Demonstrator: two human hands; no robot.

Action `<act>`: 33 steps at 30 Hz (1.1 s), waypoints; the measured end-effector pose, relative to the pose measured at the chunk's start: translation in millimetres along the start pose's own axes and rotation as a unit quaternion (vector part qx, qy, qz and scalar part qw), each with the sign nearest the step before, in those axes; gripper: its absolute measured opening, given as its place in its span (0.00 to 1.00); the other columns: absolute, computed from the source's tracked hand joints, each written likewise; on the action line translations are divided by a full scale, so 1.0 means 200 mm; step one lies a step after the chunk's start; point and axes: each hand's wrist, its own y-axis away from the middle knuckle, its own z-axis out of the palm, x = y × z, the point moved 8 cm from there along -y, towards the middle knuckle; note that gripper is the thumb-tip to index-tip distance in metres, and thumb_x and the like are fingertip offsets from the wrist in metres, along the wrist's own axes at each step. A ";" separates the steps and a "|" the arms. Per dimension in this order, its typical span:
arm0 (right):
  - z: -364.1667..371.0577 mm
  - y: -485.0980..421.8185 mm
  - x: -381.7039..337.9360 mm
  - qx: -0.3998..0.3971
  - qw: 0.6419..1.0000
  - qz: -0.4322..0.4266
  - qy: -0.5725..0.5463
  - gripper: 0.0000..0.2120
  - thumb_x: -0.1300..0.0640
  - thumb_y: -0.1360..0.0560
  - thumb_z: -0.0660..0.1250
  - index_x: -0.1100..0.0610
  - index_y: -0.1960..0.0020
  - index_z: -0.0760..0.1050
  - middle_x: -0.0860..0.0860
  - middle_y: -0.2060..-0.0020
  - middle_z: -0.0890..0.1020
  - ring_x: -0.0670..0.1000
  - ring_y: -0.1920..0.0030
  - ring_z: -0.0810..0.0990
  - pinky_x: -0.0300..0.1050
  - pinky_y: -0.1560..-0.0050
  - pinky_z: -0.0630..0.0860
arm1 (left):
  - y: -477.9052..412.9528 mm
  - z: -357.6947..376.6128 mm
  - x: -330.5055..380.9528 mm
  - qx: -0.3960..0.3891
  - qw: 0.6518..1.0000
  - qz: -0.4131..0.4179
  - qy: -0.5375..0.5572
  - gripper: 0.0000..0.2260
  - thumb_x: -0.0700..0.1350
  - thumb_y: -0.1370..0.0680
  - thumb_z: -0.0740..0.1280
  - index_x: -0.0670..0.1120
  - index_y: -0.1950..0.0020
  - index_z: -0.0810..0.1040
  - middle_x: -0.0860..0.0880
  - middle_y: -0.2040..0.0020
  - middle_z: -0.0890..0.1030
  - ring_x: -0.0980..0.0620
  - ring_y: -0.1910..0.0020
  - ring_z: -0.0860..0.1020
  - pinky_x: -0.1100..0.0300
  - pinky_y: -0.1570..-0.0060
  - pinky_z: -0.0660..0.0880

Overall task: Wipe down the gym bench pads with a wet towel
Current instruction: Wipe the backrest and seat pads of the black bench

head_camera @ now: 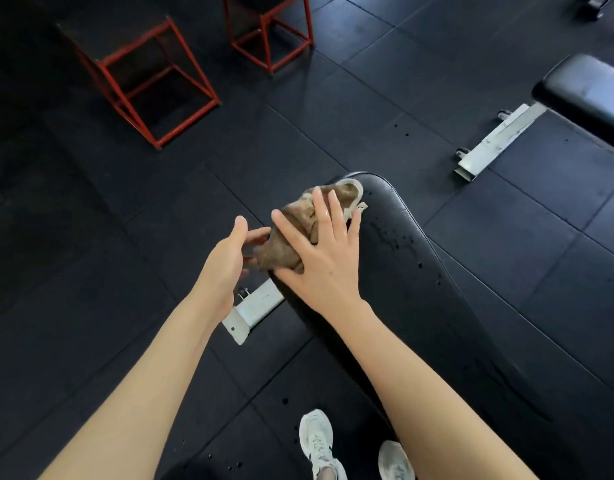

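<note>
Right hand (pixel 319 261) flat on towel (pixel 295 220), left hand (pixel 225 261) open beside it; bench pad (pixel 423 278) lengthwise from near-right to far-left.

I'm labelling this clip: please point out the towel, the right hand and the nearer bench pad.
towel (pixel 298 214): head view, brown fold between thumb and forefinger.
right hand (pixel 322 268): head view, back of the hand.
nearer bench pad (pixel 419 271): head view, bare black top.
</note>
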 end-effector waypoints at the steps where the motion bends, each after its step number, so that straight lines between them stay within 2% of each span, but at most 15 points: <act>1: -0.01 -0.06 0.02 0.008 1.000 0.017 0.008 0.29 0.40 0.31 0.64 0.43 0.30 0.68 0.61 0.27 0.64 0.63 0.26 0.59 0.72 0.31 0.51 | -0.01 -0.01 0.00 -0.003 1.000 -0.003 -0.003 0.23 0.58 0.18 0.48 0.57 0.53 0.82 0.58 0.54 0.83 0.54 0.53 0.79 0.49 0.36 0.68; 5: -0.03 0.05 0.13 0.028 0.995 0.100 -0.002 0.28 0.43 0.27 0.62 0.44 0.28 0.64 0.63 0.28 0.64 0.64 0.26 0.58 0.72 0.31 0.52 | -0.02 -0.01 0.01 -0.005 1.000 -0.004 -0.008 0.25 0.58 0.18 0.46 0.56 0.51 0.83 0.60 0.52 0.82 0.57 0.56 0.80 0.45 0.32 0.63; 8: -0.01 0.38 0.09 -0.008 0.996 0.088 0.012 0.28 0.44 0.28 0.63 0.44 0.29 0.64 0.66 0.28 0.62 0.67 0.27 0.56 0.74 0.32 0.53 | -0.03 -0.01 0.00 -0.002 1.000 -0.011 0.006 0.25 0.58 0.18 0.46 0.55 0.50 0.83 0.59 0.48 0.82 0.56 0.56 0.79 0.40 0.31 0.58; 11: 0.02 0.37 0.06 -0.042 0.995 0.082 0.035 0.27 0.40 0.28 0.63 0.42 0.30 0.66 0.67 0.29 0.63 0.69 0.28 0.58 0.72 0.31 0.51 | -0.02 -0.01 0.02 -0.014 1.000 -0.013 -0.001 0.25 0.58 0.18 0.46 0.54 0.48 0.82 0.59 0.47 0.81 0.55 0.53 0.80 0.39 0.30 0.55; 14: 0.03 0.19 0.02 -0.045 0.997 0.046 0.046 0.29 0.36 0.30 0.65 0.42 0.31 0.69 0.67 0.30 0.64 0.69 0.28 0.59 0.72 0.31 0.51 | -0.02 0.00 0.03 -0.026 0.999 -0.012 -0.015 0.24 0.58 0.18 0.46 0.53 0.45 0.81 0.59 0.47 0.80 0.56 0.52 0.79 0.41 0.32 0.58; 16: 0.00 0.17 0.01 -0.043 0.997 0.035 0.050 0.32 0.34 0.31 0.66 0.42 0.30 0.68 0.67 0.29 0.64 0.68 0.27 0.58 0.73 0.31 0.50 | -0.02 0.03 0.04 -0.028 0.999 -0.011 -0.032 0.24 0.59 0.19 0.47 0.51 0.39 0.78 0.58 0.47 0.79 0.58 0.52 0.77 0.46 0.36 0.60; 18: -0.08 0.19 0.01 -0.033 0.998 0.033 0.040 0.35 0.30 0.32 0.63 0.43 0.28 0.65 0.66 0.28 0.62 0.66 0.26 0.57 0.72 0.30 0.47 | -0.01 0.05 0.04 -0.027 0.998 -0.011 -0.049 0.25 0.60 0.19 0.47 0.50 0.35 0.75 0.56 0.43 0.77 0.59 0.51 0.76 0.52 0.40 0.60; 21: -0.13 0.18 0.02 -0.029 0.998 0.053 0.020 0.36 0.28 0.30 0.58 0.44 0.28 0.64 0.63 0.26 0.60 0.66 0.25 0.54 0.72 0.30 0.45 | 0.00 0.04 0.03 -0.011 0.999 -0.013 -0.051 0.25 0.60 0.19 0.47 0.51 0.35 0.75 0.57 0.43 0.78 0.58 0.50 0.76 0.50 0.39 0.60; 25: -0.01 0.13 0.01 -0.033 0.997 0.069 0.000 0.32 0.32 0.30 0.62 0.46 0.31 0.70 0.64 0.28 0.64 0.69 0.27 0.57 0.72 0.30 0.51 | -0.01 0.04 0.03 0.019 0.999 -0.011 -0.035 0.24 0.58 0.19 0.48 0.49 0.38 0.78 0.55 0.46 0.79 0.58 0.50 0.76 0.54 0.41 0.63; 28: -0.01 0.09 0.04 -0.014 1.000 0.022 -0.016 0.26 0.38 0.29 0.64 0.46 0.34 0.74 0.63 0.30 0.67 0.68 0.28 0.61 0.71 0.32 0.56 | -0.01 0.06 0.03 0.033 0.999 -0.008 -0.036 0.22 0.56 0.18 0.49 0.49 0.38 0.77 0.53 0.43 0.79 0.57 0.47 0.75 0.57 0.41 0.65; 31: -0.06 -0.02 0.18 0.014 1.000 -0.002 -0.009 0.21 0.44 0.27 0.64 0.47 0.35 0.76 0.62 0.30 0.69 0.66 0.29 0.63 0.72 0.32 0.57 | -0.02 0.08 0.03 0.029 0.999 0.005 -0.032 0.17 0.55 0.19 0.52 0.54 0.40 0.78 0.56 0.41 0.79 0.56 0.41 0.74 0.53 0.35 0.67; 33: -0.07 -0.05 0.35 0.028 0.999 0.045 -0.004 0.20 0.46 0.26 0.63 0.47 0.34 0.75 0.62 0.29 0.68 0.66 0.28 0.61 0.71 0.31 0.55 | -0.02 0.10 0.04 0.037 0.998 0.031 -0.051 0.13 0.55 0.20 0.54 0.58 0.46 0.78 0.59 0.48 0.79 0.57 0.45 0.75 0.55 0.39 0.68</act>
